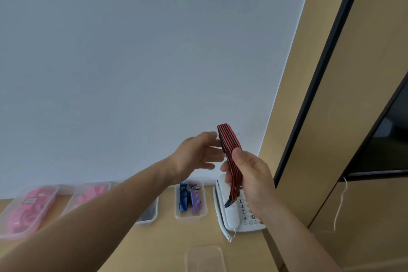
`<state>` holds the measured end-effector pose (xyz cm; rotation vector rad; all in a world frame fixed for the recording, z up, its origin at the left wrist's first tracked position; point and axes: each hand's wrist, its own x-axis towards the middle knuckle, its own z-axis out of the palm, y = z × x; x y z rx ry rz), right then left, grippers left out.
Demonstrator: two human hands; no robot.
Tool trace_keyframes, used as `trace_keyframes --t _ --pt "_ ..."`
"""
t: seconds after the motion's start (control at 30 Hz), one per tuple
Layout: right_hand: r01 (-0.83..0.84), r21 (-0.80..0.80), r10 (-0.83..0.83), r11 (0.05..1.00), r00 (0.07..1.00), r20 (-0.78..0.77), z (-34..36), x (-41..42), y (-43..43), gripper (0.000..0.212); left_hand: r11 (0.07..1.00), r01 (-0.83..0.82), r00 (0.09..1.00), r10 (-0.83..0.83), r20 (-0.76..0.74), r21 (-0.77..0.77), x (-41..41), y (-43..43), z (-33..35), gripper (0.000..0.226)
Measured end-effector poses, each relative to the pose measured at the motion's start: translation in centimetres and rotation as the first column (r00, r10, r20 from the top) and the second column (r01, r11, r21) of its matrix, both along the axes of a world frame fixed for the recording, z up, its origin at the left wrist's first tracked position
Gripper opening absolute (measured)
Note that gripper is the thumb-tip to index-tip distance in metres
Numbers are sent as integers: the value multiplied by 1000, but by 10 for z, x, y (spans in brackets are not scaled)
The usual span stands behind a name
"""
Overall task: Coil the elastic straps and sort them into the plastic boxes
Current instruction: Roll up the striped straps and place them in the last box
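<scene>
left forearm [99, 212] half hides one box [148, 213]; right hand [251, 181] grips strap [229, 141].

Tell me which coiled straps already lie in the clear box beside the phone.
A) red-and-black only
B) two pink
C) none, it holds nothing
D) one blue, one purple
D: the clear box beside the phone holds a blue strap and a purple strap, while the red-and-black strap is gripped in the right hand.
</scene>
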<state>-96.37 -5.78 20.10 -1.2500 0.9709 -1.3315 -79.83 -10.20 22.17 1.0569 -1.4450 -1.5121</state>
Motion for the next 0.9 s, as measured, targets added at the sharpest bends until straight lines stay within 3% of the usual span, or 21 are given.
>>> trace_keyframes --t 0.07,0.13,0.27,0.37,0.6,0.77,0.9 --pt "-2 -23 1 1000 1000 -28 0 1 0 51 990 124 992 -123 11 -62 -4 4 6 45" --pt "1 -20 -1 1000 999 -42 -1 1 0 49 985 139 989 -143 -25 -105 -6 5 9 39" --pt "8 32 -6 999 998 -59 -3 -3 -1 37 984 -31 999 29 -16 -173 -9 2 15 45" --pt "-18 51 21 999 998 -55 -5 -4 0 15 965 -82 997 80 -21 -250 -10 4 23 44" --pt "-72 123 99 990 969 -228 -5 -6 -3 15 872 -129 969 213 128 -472 -9 1 13 45" --pt "-85 214 100 973 993 -58 -3 -9 -7 27 719 4 911 284 300 -695 -7 2 0 50" --pt "-108 300 68 948 988 139 0 -9 -12 37 540 125 827 406 388 -832 -5 2 -7 49"
